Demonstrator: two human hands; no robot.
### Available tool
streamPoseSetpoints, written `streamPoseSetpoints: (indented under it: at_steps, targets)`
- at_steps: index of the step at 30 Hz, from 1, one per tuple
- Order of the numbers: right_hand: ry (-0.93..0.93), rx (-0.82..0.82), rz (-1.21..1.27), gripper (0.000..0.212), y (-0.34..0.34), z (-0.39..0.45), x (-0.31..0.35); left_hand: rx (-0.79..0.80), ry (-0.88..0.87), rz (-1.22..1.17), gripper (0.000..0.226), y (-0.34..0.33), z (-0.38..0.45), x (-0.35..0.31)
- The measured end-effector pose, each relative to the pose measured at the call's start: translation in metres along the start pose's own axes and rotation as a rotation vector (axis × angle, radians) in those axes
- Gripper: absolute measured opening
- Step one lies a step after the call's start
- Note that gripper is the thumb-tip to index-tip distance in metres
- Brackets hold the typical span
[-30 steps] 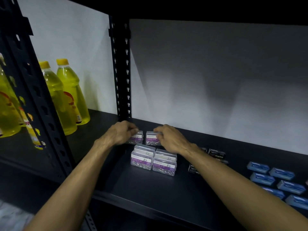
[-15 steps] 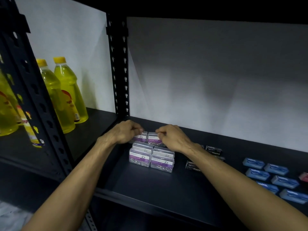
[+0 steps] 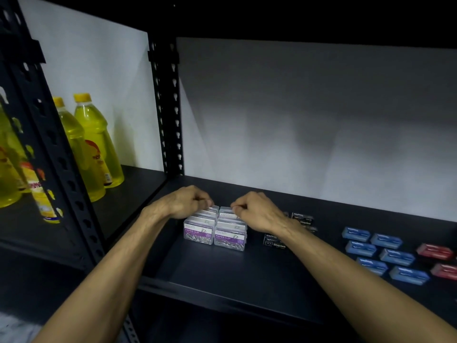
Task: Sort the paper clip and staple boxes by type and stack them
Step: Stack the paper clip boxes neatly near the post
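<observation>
Clear paper clip boxes with purple labels stand in two rows on the black shelf (image 3: 222, 276). The front pair, left (image 3: 198, 233) and right (image 3: 230, 240), sit side by side. Right behind them stand the rear left box (image 3: 213, 210) and rear right box (image 3: 225, 211), mostly hidden by my hands. My left hand (image 3: 188, 203) curls its fingers over the rear left box, and my right hand (image 3: 257, 211) curls over the rear right one. Black staple boxes (image 3: 274, 242) lie beside my right wrist, partly hidden by my forearm.
Several blue staple boxes (image 3: 385, 241) and red ones (image 3: 434, 251) lie flat on the right of the shelf. A perforated black post (image 3: 168, 107) divides off the left bay, where yellow bottles (image 3: 96, 144) stand. A white wall closes the back.
Both hands have drawn the two rear paper clip boxes toward me and together, so they now sit tight behind the front pair. The view has shifted slightly.
</observation>
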State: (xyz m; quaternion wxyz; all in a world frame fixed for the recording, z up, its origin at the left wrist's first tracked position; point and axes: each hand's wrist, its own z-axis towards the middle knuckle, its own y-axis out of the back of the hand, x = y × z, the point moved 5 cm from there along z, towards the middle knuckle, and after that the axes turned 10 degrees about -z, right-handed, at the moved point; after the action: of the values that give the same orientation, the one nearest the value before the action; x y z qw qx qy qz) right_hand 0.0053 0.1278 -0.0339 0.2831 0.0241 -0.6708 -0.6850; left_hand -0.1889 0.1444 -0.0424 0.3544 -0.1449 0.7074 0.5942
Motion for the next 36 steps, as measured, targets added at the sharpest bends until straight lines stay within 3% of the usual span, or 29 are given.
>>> streamPoseSetpoints:
  at_steps: [19,28,30,33,36]
  targets:
    - [-0.023,-0.024,0.021,0.023,0.0,-0.013,0.001,0.023,-0.023,-0.033,0.025,-0.004,-0.003,-0.002]
    - [-0.035,-0.021,-0.02,0.034,-0.002,-0.013,-0.001,0.034,0.011,-0.025,0.027,-0.005,-0.005,-0.002]
    - [-0.049,-0.017,-0.105,0.053,-0.002,-0.014,-0.002,0.022,0.067,-0.024,0.036,-0.005,-0.006,0.001]
    - [-0.018,0.062,-0.221,0.086,-0.004,-0.015,0.0,0.028,0.117,0.01,0.076,0.0,-0.012,0.006]
    - [0.041,0.168,-0.336,0.11,-0.009,-0.014,0.004,0.164,0.122,-0.02,0.112,-0.002,-0.018,0.006]
